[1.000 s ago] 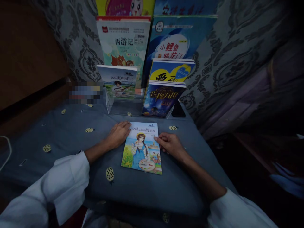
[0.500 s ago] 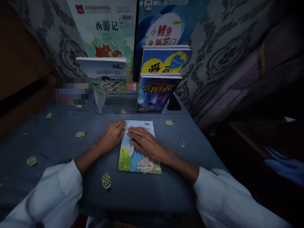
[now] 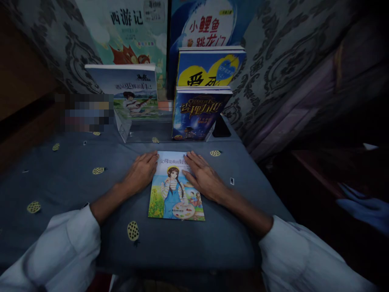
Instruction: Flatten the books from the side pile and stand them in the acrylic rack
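Observation:
A thin picture book (image 3: 174, 190) with a girl in a blue dress on its cover lies flat on a blue-grey cloth (image 3: 75, 182). My left hand (image 3: 140, 172) rests flat against the book's upper left edge, fingers stretched out. My right hand (image 3: 203, 176) lies flat on the book's upper right part, fingers extended toward the top corner. Neither hand grips anything.
Behind the book stands a clear display rack (image 3: 138, 132) holding a pale book (image 3: 129, 91), a dark blue book (image 3: 197, 113) and a yellow-and-blue book (image 3: 209, 67). Two larger books (image 3: 127, 28) lean on the patterned wall. A dark drop lies to the right.
My right hand slid from the middle of the cover to its right side, uncovering the girl picture. The left hand stayed at the left edge. The view tilted slightly down.

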### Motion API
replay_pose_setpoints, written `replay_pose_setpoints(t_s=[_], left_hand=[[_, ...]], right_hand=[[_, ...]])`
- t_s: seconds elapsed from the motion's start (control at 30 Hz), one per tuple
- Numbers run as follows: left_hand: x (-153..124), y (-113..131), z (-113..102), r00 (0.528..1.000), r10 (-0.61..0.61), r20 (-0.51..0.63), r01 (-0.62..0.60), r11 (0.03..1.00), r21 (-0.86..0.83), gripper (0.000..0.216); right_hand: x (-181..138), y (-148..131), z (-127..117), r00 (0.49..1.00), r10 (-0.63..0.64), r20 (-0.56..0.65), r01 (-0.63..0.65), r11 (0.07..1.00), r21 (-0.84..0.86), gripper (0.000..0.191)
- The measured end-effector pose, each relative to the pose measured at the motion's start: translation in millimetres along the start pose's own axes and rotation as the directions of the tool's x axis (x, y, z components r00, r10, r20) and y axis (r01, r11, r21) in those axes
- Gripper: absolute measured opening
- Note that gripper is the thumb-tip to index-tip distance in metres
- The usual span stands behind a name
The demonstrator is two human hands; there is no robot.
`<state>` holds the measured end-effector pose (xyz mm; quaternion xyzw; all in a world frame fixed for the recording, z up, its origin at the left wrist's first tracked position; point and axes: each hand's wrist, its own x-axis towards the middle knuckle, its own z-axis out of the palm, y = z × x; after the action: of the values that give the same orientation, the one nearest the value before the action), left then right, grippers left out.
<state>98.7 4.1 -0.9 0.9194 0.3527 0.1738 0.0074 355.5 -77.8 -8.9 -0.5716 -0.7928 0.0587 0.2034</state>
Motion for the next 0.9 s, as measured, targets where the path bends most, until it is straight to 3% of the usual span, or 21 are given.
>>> replay_pose_setpoints(t_s=[0.23,0.4,0.73,0.9], left_hand=[[0,-3,3,0.999,0.006,-0.038,-0.007,0.999,-0.044,0.036],[3,-4,3,0.997,0.073,-0.012,-0.074,0.995,-0.065,0.038],[36,14,8,0.967,0.254,0.033,-0.248,0.96,-0.13,0.037],[52,24,10,0.947,0.3,0.112,-0.281,0.947,-0.157,0.042]], right_hand=[[-4,12,-2,0.999,0.013,-0.035,-0.011,0.998,0.067,0.055],[-2,15,-2,0.999,0.02,-0.028,-0.016,0.992,0.126,0.057],[-3,19,-3,1.0,0.013,-0.025,-0.008,0.979,0.202,0.063],[-4,19,-8,0.996,0.086,-0.032,-0.072,0.95,0.303,0.071]])
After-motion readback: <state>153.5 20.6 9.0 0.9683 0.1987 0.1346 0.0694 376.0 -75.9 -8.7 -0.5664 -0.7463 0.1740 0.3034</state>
